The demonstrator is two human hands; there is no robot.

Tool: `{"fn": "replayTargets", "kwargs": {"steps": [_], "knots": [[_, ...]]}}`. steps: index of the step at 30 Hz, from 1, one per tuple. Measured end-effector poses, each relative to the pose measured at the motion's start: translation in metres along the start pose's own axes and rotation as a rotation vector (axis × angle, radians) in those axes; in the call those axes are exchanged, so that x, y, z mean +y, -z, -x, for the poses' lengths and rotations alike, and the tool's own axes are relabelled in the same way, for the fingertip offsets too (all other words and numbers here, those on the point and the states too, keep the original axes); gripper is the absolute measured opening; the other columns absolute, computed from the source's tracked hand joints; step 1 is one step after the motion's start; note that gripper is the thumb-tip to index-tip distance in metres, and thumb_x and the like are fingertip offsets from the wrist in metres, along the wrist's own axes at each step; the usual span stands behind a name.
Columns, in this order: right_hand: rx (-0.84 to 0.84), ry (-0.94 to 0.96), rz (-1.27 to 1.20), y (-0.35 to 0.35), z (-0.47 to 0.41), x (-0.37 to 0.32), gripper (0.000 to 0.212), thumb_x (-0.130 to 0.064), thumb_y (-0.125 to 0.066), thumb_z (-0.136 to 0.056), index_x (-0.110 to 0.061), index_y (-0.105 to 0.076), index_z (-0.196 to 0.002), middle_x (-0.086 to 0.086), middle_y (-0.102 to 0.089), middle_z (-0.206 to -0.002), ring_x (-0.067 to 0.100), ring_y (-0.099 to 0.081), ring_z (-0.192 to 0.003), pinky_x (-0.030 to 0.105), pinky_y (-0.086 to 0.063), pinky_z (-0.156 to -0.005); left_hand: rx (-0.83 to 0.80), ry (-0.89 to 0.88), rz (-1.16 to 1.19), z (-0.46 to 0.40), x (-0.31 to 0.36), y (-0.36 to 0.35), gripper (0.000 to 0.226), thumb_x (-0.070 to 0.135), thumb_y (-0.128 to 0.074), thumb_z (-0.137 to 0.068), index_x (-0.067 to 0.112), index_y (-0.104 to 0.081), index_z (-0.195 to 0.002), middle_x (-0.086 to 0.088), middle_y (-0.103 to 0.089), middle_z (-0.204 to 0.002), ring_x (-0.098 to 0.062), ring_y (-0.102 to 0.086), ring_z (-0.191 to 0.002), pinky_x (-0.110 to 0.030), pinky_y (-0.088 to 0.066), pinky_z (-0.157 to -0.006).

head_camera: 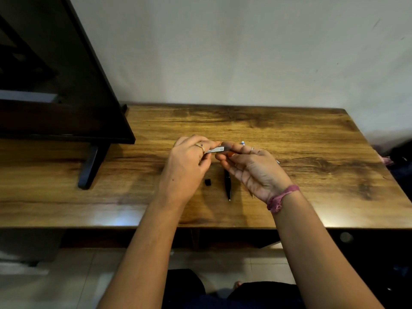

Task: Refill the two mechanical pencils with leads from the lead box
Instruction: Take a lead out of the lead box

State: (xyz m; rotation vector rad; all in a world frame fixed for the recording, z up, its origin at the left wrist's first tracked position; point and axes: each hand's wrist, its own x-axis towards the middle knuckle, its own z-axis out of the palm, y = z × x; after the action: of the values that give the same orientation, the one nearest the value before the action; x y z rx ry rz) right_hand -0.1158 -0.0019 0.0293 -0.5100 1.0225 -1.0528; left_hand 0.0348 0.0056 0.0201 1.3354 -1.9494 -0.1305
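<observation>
While both hands meet above the counter: the items are arranged as listed below.

Left hand (189, 163): raised over the counter's centre, fingers curled, thumb and forefinger pinching the left end of the lead box; a ring sits on one finger.

Lead box (215, 150): a slim, pale, labelled case held nearly level between the two hands, clear of the wood; its right end is dark and blurred.

Right hand (252, 168): palm turned towards the camera, fingertips closed on the right end of the lead box; whether it also holds a pencil cannot be told.

Wrist thread (281, 198): a pink band tied around the right wrist.

Black mechanical pencil (227, 185): lying on the counter at 6 o'clock from the lead box, pointing towards the near edge, its upper end hidden by the right hand.

Second pencil (242, 143): only a white and blue tip shows, at 2 o'clock from the lead box, behind the right fingers.

Small black cap (208, 181): resting on the counter at 9 o'clock from the black pencil, near it but apart.

Counter (312, 152): dark-grained wood against a pale wall.

Monitor (55, 85): a black screen on a stand at 10 o'clock, well apart from the hands.
</observation>
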Motion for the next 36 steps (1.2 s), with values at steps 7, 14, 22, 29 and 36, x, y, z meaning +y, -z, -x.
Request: {"fn": "replayTargets", "kwargs": {"steps": [7, 14, 22, 29, 36], "knots": [[0.022, 0.000, -0.024, 0.006, -0.001, -0.003, 0.023, 0.013, -0.044, -0.092, 0.008, -0.061, -0.106, 0.016, -0.068, -0.096, 0.021, -0.067, -0.084, 0.028, -0.054, -0.082, -0.028, -0.003, 0.017, -0.002, 0.004, -0.002, 0.035, -0.007, -0.072, -0.074, 0.008, -0.073, -0.105, -0.005, -0.072, -0.097, -0.024, -0.061, -0.089, -0.019, -0.041, -0.084], [0.017, -0.005, -0.047, 0.010, -0.003, -0.004, 0.023, 0.013, -0.045, -0.092, 0.009, -0.060, -0.108, 0.015, -0.068, -0.091, 0.017, -0.067, -0.077, 0.025, -0.055, -0.080, -0.048, -0.003, 0.007, -0.003, 0.008, 0.001, 0.035, -0.008, -0.071, -0.075, 0.007, -0.072, -0.107, -0.004, -0.072, -0.098, -0.022, -0.060, -0.091, -0.018, -0.040, -0.086], [-0.001, -0.016, -0.105, 0.012, -0.004, -0.003, 0.023, 0.015, -0.047, -0.089, 0.012, -0.060, -0.108, 0.016, -0.069, -0.089, 0.018, -0.070, -0.076, 0.029, -0.056, -0.082, -0.060, -0.010, -0.011, -0.003, 0.010, 0.003, 0.036, -0.008, -0.072, -0.075, 0.007, -0.072, -0.107, -0.004, -0.072, -0.098, -0.021, -0.059, -0.092, -0.016, -0.038, -0.087], [0.000, -0.025, -0.097, 0.016, -0.006, -0.004, 0.021, 0.013, -0.048, -0.090, 0.012, -0.060, -0.107, 0.019, -0.068, -0.098, 0.021, -0.068, -0.081, 0.029, -0.056, -0.082, -0.066, -0.044, -0.014, -0.004, 0.010, 0.001, 0.037, -0.008, -0.074, -0.072, 0.006, -0.072, -0.106, -0.005, -0.072, -0.095, -0.023, -0.061, -0.089, -0.019, -0.039, -0.086], [0.044, 0.060, -0.037, 0.014, -0.004, -0.005, 0.015, 0.011, -0.050, -0.090, 0.007, -0.064, -0.094, 0.016, -0.069, -0.085, 0.016, -0.070, -0.066, 0.025, -0.058, -0.073, -0.063, -0.012, 0.007, -0.003, 0.011, 0.001, 0.036, -0.004, -0.073, -0.076, 0.010, -0.071, -0.109, -0.002, -0.072, -0.098, -0.020, -0.060, -0.092, -0.024, -0.049, -0.083]]}}
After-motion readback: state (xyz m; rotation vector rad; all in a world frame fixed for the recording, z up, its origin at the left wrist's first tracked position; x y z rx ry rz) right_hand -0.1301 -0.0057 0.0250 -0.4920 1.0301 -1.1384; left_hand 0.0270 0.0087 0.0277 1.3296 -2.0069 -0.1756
